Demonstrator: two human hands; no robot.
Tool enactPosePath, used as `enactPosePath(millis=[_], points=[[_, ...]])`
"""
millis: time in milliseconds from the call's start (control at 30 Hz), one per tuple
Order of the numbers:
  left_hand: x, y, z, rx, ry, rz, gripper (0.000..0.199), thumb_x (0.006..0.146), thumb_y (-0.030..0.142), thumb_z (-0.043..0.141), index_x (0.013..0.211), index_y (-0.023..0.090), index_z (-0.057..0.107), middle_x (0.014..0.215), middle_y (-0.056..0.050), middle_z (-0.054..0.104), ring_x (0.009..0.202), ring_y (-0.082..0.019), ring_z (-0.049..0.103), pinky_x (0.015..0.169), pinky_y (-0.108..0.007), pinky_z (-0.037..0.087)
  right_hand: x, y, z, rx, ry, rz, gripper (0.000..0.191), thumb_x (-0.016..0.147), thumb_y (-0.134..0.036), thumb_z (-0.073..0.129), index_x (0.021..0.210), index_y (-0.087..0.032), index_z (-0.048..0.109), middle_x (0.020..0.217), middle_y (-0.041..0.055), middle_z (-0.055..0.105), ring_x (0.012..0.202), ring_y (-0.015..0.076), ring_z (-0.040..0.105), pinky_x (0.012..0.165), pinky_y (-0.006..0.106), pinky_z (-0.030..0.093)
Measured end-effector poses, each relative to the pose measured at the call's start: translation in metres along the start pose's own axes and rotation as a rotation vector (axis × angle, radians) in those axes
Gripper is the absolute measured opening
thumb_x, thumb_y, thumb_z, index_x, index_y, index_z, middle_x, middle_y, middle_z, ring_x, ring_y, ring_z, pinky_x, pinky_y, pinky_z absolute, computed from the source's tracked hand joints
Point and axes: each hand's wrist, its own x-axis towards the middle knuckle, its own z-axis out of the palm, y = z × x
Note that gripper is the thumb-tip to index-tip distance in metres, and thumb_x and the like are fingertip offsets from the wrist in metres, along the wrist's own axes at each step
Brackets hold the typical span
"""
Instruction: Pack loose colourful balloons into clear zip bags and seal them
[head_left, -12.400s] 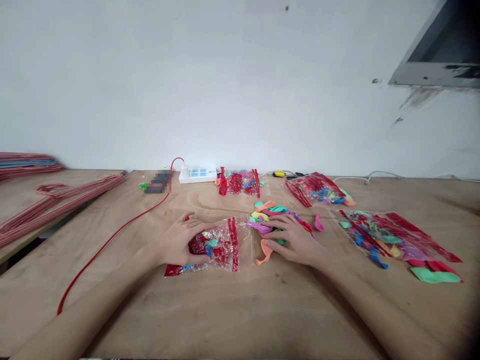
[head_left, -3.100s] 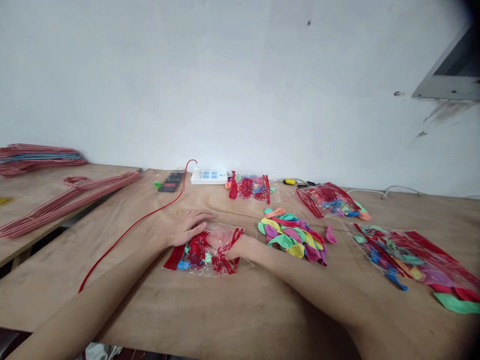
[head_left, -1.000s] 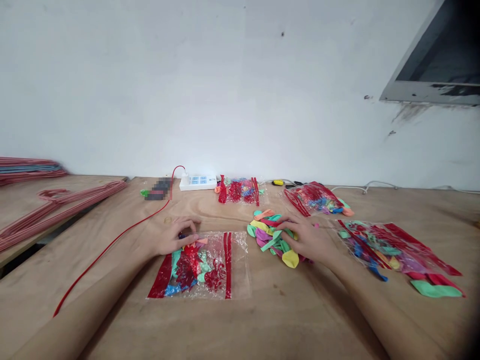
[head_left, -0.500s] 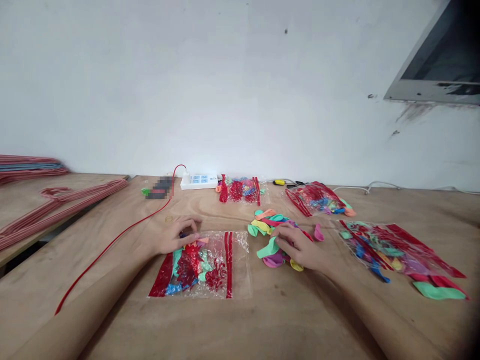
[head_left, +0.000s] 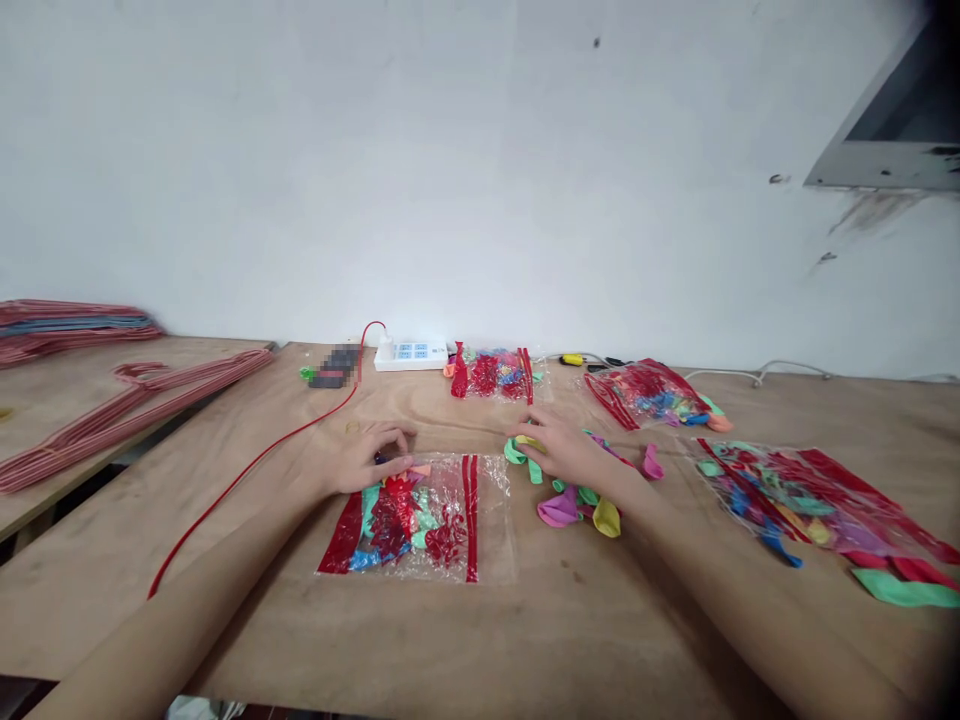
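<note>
The left hand [head_left: 364, 462] curls over the far left corner of a clear-and-red zip bag [head_left: 442, 525] with balloons inside, thumb laid on the plastic; whether its grip is closed cannot be told. The bag lies flat on the plywood surface [head_left: 465, 640], a broad strip of wood between it and the near edge. The right hand [head_left: 562, 447] bends its fingers over green and yellow balloons among the loose balloons [head_left: 559, 508] — touching, though how firm the grip is stays hidden. A narrow lane of wood parts bag and pile. Well to the right lies another balloon bag [head_left: 825, 505]; two more sit toward the wall, one just beside a white power strip [head_left: 412, 354]. Leftward, a red cord [head_left: 247, 482] crosses the wood, before a gap and pink hangers [head_left: 184, 397]. Red printing marks the bags — too small to read.
</note>
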Motion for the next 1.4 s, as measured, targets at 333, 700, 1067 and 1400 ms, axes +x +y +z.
enactPosePath(millis=[333, 700, 1067, 1400], points=[[-0.001, -0.002, 0.002, -0.012, 0.015, -0.001, 0.04, 0.105, 0.062, 0.056, 0.101, 0.023, 0.068, 0.14, -0.009, 0.069, 0.126, -0.031, 0.065, 0.112, -0.048, 0.051, -0.013, -0.015, 0.007, 0.137, 0.033, -0.061, 0.026, 0.083, -0.008, 0.059, 0.097, -0.024, 0.074, 0.105, 0.0074, 0.075, 0.103, 0.0287, 0.065, 0.101, 0.049, 0.048], [0.0, -0.003, 0.003, -0.019, 0.016, -0.003, 0.04, 0.105, 0.061, 0.056, 0.099, 0.024, 0.067, 0.139, -0.009, 0.07, 0.127, -0.031, 0.064, 0.114, -0.048, 0.049, -0.023, -0.03, 0.008, 0.564, 0.197, 0.24, 0.03, 0.105, -0.047, 0.062, 0.113, -0.028, 0.084, 0.124, 0.0079, 0.08, 0.124, 0.0333, 0.068, 0.115, 0.054, 0.046], [0.0, -0.002, 0.002, -0.026, 0.022, -0.005, 0.042, 0.105, 0.063, 0.056, 0.099, 0.023, 0.068, 0.139, -0.009, 0.07, 0.125, -0.032, 0.065, 0.113, -0.049, 0.05, -0.018, -0.05, -0.005, 1.729, -0.137, 0.675, 0.058, 0.108, -0.063, 0.047, 0.108, -0.015, 0.081, 0.107, 0.0159, 0.083, 0.098, 0.0271, 0.079, 0.093, 0.04, 0.061], [0.0, -0.004, 0.004, -0.03, 0.026, 0.007, 0.04, 0.105, 0.063, 0.057, 0.101, 0.024, 0.068, 0.142, -0.009, 0.069, 0.129, -0.031, 0.064, 0.116, -0.05, 0.048, -0.011, -0.069, -0.001, 1.833, -0.528, 0.718, 0.072, 0.109, -0.069, 0.04, 0.123, -0.008, 0.076, 0.123, 0.0225, 0.078, 0.099, 0.0264, 0.079, 0.093, 0.04, 0.064]])
